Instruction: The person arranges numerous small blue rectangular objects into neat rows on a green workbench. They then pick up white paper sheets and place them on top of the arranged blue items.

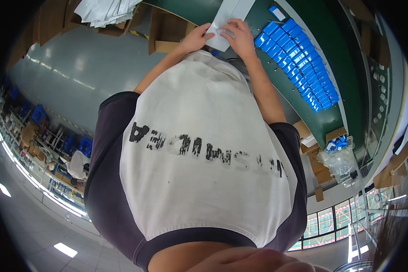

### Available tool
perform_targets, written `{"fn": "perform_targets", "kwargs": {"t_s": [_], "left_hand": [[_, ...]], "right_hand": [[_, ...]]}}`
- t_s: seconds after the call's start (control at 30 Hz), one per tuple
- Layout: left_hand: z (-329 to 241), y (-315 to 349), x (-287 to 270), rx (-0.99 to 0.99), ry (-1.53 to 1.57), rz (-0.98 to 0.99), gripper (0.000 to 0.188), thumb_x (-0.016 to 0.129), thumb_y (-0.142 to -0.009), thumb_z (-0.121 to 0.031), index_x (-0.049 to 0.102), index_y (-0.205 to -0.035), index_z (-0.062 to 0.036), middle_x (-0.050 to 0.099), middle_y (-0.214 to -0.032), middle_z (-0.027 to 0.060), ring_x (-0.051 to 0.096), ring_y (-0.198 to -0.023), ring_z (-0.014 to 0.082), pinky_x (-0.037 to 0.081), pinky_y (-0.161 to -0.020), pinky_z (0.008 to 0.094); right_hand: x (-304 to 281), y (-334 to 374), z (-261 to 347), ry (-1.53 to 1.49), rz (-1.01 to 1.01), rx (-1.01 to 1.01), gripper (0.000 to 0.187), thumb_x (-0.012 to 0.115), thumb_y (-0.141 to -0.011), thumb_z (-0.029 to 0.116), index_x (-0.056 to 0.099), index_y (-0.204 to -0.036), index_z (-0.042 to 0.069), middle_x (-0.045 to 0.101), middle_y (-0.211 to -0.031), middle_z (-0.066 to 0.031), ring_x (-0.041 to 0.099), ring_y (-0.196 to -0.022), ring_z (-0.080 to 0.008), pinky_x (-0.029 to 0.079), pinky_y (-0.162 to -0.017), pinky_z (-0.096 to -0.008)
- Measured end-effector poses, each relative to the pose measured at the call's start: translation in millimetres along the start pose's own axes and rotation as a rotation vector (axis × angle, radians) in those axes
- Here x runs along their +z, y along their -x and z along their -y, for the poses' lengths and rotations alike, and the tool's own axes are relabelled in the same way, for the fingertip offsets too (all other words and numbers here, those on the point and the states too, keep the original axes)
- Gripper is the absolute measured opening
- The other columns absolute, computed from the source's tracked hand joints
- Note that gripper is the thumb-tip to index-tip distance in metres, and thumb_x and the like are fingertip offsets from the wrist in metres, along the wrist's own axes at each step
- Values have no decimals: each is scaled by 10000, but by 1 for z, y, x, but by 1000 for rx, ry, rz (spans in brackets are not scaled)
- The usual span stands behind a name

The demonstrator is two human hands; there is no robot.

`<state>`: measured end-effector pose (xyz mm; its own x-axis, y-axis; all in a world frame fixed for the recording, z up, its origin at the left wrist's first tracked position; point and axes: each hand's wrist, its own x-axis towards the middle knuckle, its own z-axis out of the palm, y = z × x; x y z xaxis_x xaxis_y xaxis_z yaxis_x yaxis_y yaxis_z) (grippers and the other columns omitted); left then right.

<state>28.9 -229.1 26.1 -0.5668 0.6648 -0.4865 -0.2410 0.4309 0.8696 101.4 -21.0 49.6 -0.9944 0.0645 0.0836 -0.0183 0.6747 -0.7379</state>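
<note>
At the top of the head view, a long white sheet [235,10], smooth and paper-like, lies over the green worktable's edge and reaches toward my body. My left hand [196,39] pinches its left edge, fingertips drawn together. From the right, my right hand [241,40] has its fingers bent and pressed onto the same sheet, a little apart from the left. The sheet looks creased between the two hands. Whether anything small lies under the fingers is hidden.
Right of my hands, rows of small blue packs [299,59] stand on the green worktable [324,124], with a single blue-and-white pack [277,13] beyond them. An open cardboard box [165,27] sits to the left, near a pile of white sheets [106,10]. Clear plastic bags [337,161] hang lower right.
</note>
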Motion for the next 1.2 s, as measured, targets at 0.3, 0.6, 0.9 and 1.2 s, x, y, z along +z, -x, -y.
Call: {"fn": "perform_targets", "kwargs": {"t_s": [0.3, 0.6, 0.9, 1.2], "left_hand": [[-13, -34, 7, 77, -700, -623, 584, 638, -878, -50, 449, -1429, -99, 611, -1241, 185, 583, -1144, 361, 482, -964, 433], [-42, -83, 84, 464, -950, -73, 453, 668, -854, -125, 621, -1302, -170, 588, -1222, 63, 553, -1175, 301, 493, -972, 466], [-56, -95, 113, 476, -1117, -5, 563, 615, -891, -102, 567, -1426, -272, 565, -1237, 66, 525, -1204, 283, 472, -972, 447], [-67, -101, 120, 390, -1198, -3, 598, 586, -905, -113, 543, -1464, -319, 523, -1295, 88, 492, -1236, 300, 436, -1002, 456]], "right_hand": [[-59, 23, -41, -195, -450, 404, 124, 772, -872, 156, 765, -972, 82, 719, -838, -93, 697, -735, -241, 552, -709, -352], [-86, 33, -148, 82, -131, 414, 166, 743, -908, 220, 770, -1017, 98, 737, -888, -89, 697, -756, -199, 552, -707, -327], [-71, 26, -151, 23, -165, 389, 143, 747, -898, 198, 769, -995, 96, 725, -866, -51, 667, -690, -193, 554, -702, -327], [-66, 9, -115, 231, -426, 439, 530, 826, -784, 269, 651, -1278, 183, 635, -1070, -116, 684, -774, -274, 564, -767, -403]]}}
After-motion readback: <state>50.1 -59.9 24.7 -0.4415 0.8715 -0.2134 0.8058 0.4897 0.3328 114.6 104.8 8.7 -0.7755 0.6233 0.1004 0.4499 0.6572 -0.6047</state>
